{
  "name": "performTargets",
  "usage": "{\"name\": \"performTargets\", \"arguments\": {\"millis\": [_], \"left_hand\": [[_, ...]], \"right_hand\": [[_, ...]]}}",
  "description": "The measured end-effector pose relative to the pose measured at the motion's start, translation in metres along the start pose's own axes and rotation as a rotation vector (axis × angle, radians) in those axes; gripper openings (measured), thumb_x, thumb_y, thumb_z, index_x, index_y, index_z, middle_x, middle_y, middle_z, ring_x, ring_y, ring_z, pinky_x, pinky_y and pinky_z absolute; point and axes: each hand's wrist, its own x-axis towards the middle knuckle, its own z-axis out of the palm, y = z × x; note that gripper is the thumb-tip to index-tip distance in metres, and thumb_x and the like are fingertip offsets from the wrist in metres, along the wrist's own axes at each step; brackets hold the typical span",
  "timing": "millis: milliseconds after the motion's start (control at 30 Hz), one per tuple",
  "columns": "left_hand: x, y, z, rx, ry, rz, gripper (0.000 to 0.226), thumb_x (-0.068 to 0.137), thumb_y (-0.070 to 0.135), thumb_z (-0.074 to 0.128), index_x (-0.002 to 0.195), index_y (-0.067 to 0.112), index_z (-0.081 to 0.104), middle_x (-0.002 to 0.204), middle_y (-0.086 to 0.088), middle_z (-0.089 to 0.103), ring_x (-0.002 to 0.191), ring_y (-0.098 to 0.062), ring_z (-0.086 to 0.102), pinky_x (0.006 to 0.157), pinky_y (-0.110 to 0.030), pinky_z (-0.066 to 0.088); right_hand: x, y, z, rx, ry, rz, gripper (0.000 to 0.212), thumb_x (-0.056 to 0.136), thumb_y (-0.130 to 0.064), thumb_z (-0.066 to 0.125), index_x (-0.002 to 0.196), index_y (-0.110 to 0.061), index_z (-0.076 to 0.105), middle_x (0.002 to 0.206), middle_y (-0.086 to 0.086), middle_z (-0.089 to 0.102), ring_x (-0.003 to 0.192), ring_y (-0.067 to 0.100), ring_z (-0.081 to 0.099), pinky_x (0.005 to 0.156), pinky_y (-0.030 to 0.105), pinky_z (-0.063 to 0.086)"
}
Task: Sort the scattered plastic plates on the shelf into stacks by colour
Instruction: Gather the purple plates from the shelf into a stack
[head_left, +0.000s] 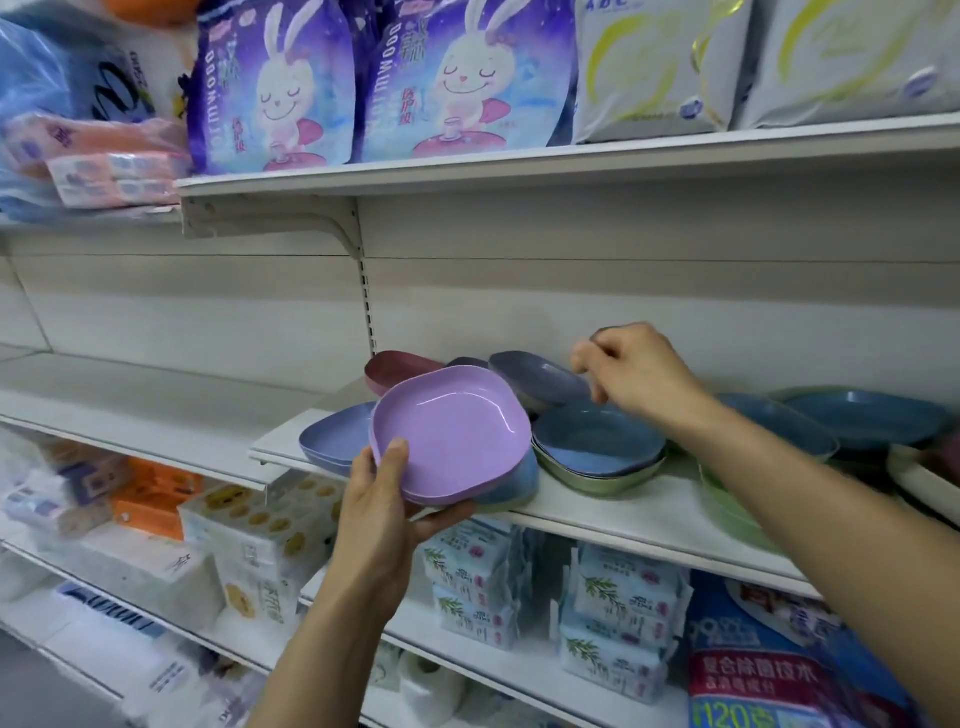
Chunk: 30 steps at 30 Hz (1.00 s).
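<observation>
Lilac square plastic plate (452, 431) sits in my left hand (379, 514), thumb clamped on its rim; right hand (639, 374) pinches the greyish-purple plate (535, 379) just behind it, white "ABC" pack (654, 67) way above.

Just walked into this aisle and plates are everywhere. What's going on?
A person is sorting plastic plates on the shelf. The left hand holds a lilac plate at the front edge, while the right hand pinches the rim of a tilted dark purple plate further back. Nearby, a blue plate sits in a green plate, unsorted.
</observation>
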Motion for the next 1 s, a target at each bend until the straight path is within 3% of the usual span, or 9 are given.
{"name": "performTargets", "arguments": {"millis": [133, 267, 367, 433, 533, 633, 767, 933, 1000], "left_hand": [[0.003, 0.004, -0.013, -0.025, 0.026, 0.028, 0.038, 0.099, 0.022, 0.049, 0.136, 0.014, 0.046, 0.120, -0.006, 0.056, 0.099, -0.032, 0.065, 0.061, -0.038, 0.059], [0.001, 0.005, -0.020, -0.020, 0.051, 0.028, 0.038, 0.100, 0.022, 0.047, 0.136, 0.011, 0.045, 0.120, -0.006, 0.056, 0.103, -0.034, 0.063, 0.060, -0.039, 0.060], [-0.003, 0.003, -0.022, -0.004, 0.058, 0.032, 0.036, 0.100, 0.022, 0.046, 0.135, 0.011, 0.047, 0.118, -0.005, 0.058, 0.101, -0.032, 0.064, 0.060, -0.039, 0.060], [-0.007, 0.001, -0.020, 0.001, 0.056, 0.024, 0.036, 0.100, 0.023, 0.046, 0.134, 0.011, 0.047, 0.119, -0.006, 0.058, 0.099, -0.031, 0.066, 0.061, -0.039, 0.060], [-0.015, -0.003, -0.014, 0.000, 0.063, 0.015, 0.035, 0.100, 0.023, 0.046, 0.133, 0.010, 0.047, 0.119, -0.008, 0.058, 0.093, -0.030, 0.067, 0.061, -0.039, 0.060], [-0.022, -0.006, -0.009, -0.006, 0.077, 0.014, 0.035, 0.101, 0.024, 0.046, 0.133, 0.011, 0.048, 0.122, -0.009, 0.058, 0.095, -0.031, 0.067, 0.061, -0.039, 0.060], [-0.031, -0.010, 0.000, 0.006, 0.084, 0.011, 0.035, 0.101, 0.024, 0.046, 0.134, 0.011, 0.048, 0.124, -0.011, 0.058, 0.094, -0.029, 0.068, 0.063, -0.041, 0.060], [-0.040, -0.014, 0.011, 0.003, 0.101, 0.014, 0.034, 0.101, 0.023, 0.045, 0.132, 0.010, 0.048, 0.118, -0.010, 0.059, 0.076, -0.022, 0.073, 0.060, -0.039, 0.059], [-0.044, -0.015, 0.014, 0.007, 0.109, 0.015, 0.033, 0.101, 0.024, 0.045, 0.132, 0.011, 0.048, 0.120, -0.010, 0.059, 0.076, -0.022, 0.073, 0.060, -0.039, 0.060]], "right_hand": [[0.005, 0.022, -0.032, 0.020, 0.021, 0.076, 0.019, 0.089, -0.017, 0.053, 0.079, -0.016, 0.069, 0.065, 0.006, 0.066, 0.063, 0.019, 0.058, 0.057, 0.026, 0.043], [-0.005, 0.050, -0.028, -0.073, -0.126, 0.061, 0.013, 0.086, -0.018, 0.061, 0.079, -0.016, 0.071, 0.072, 0.003, 0.070, 0.072, 0.021, 0.065, 0.071, 0.034, 0.052], [-0.012, 0.060, -0.021, -0.239, -0.300, -0.032, 0.010, 0.087, -0.022, 0.064, 0.089, -0.021, 0.074, 0.087, -0.006, 0.071, 0.084, 0.016, 0.065, 0.081, 0.036, 0.054], [-0.017, 0.060, -0.019, -0.417, -0.379, -0.087, 0.012, 0.088, -0.026, 0.062, 0.096, -0.028, 0.070, 0.092, -0.013, 0.065, 0.087, 0.013, 0.060, 0.077, 0.032, 0.050], [-0.020, 0.059, -0.022, -0.682, -0.383, -0.182, 0.023, 0.091, -0.025, 0.057, 0.110, -0.035, 0.065, 0.105, -0.009, 0.059, 0.098, 0.015, 0.056, 0.072, 0.029, 0.038], [-0.019, 0.064, -0.029, -0.744, -0.411, -0.223, 0.026, 0.092, -0.025, 0.056, 0.115, -0.035, 0.064, 0.115, -0.007, 0.059, 0.103, 0.017, 0.055, 0.073, 0.030, 0.039], [-0.018, 0.073, -0.034, -0.763, -0.468, -0.295, 0.025, 0.092, -0.025, 0.057, 0.112, -0.034, 0.069, 0.113, -0.010, 0.063, 0.098, 0.015, 0.057, 0.070, 0.026, 0.036], [-0.020, 0.078, -0.037, -0.752, -0.385, -0.411, 0.015, 0.092, -0.028, 0.056, 0.094, -0.028, 0.070, 0.093, -0.007, 0.057, 0.085, 0.016, 0.053, 0.061, 0.026, 0.033], [-0.021, 0.079, -0.042, -0.702, -0.348, -0.435, 0.015, 0.094, -0.030, 0.053, 0.090, -0.028, 0.067, 0.093, -0.006, 0.054, 0.085, 0.016, 0.053, 0.064, 0.029, 0.038]]}}
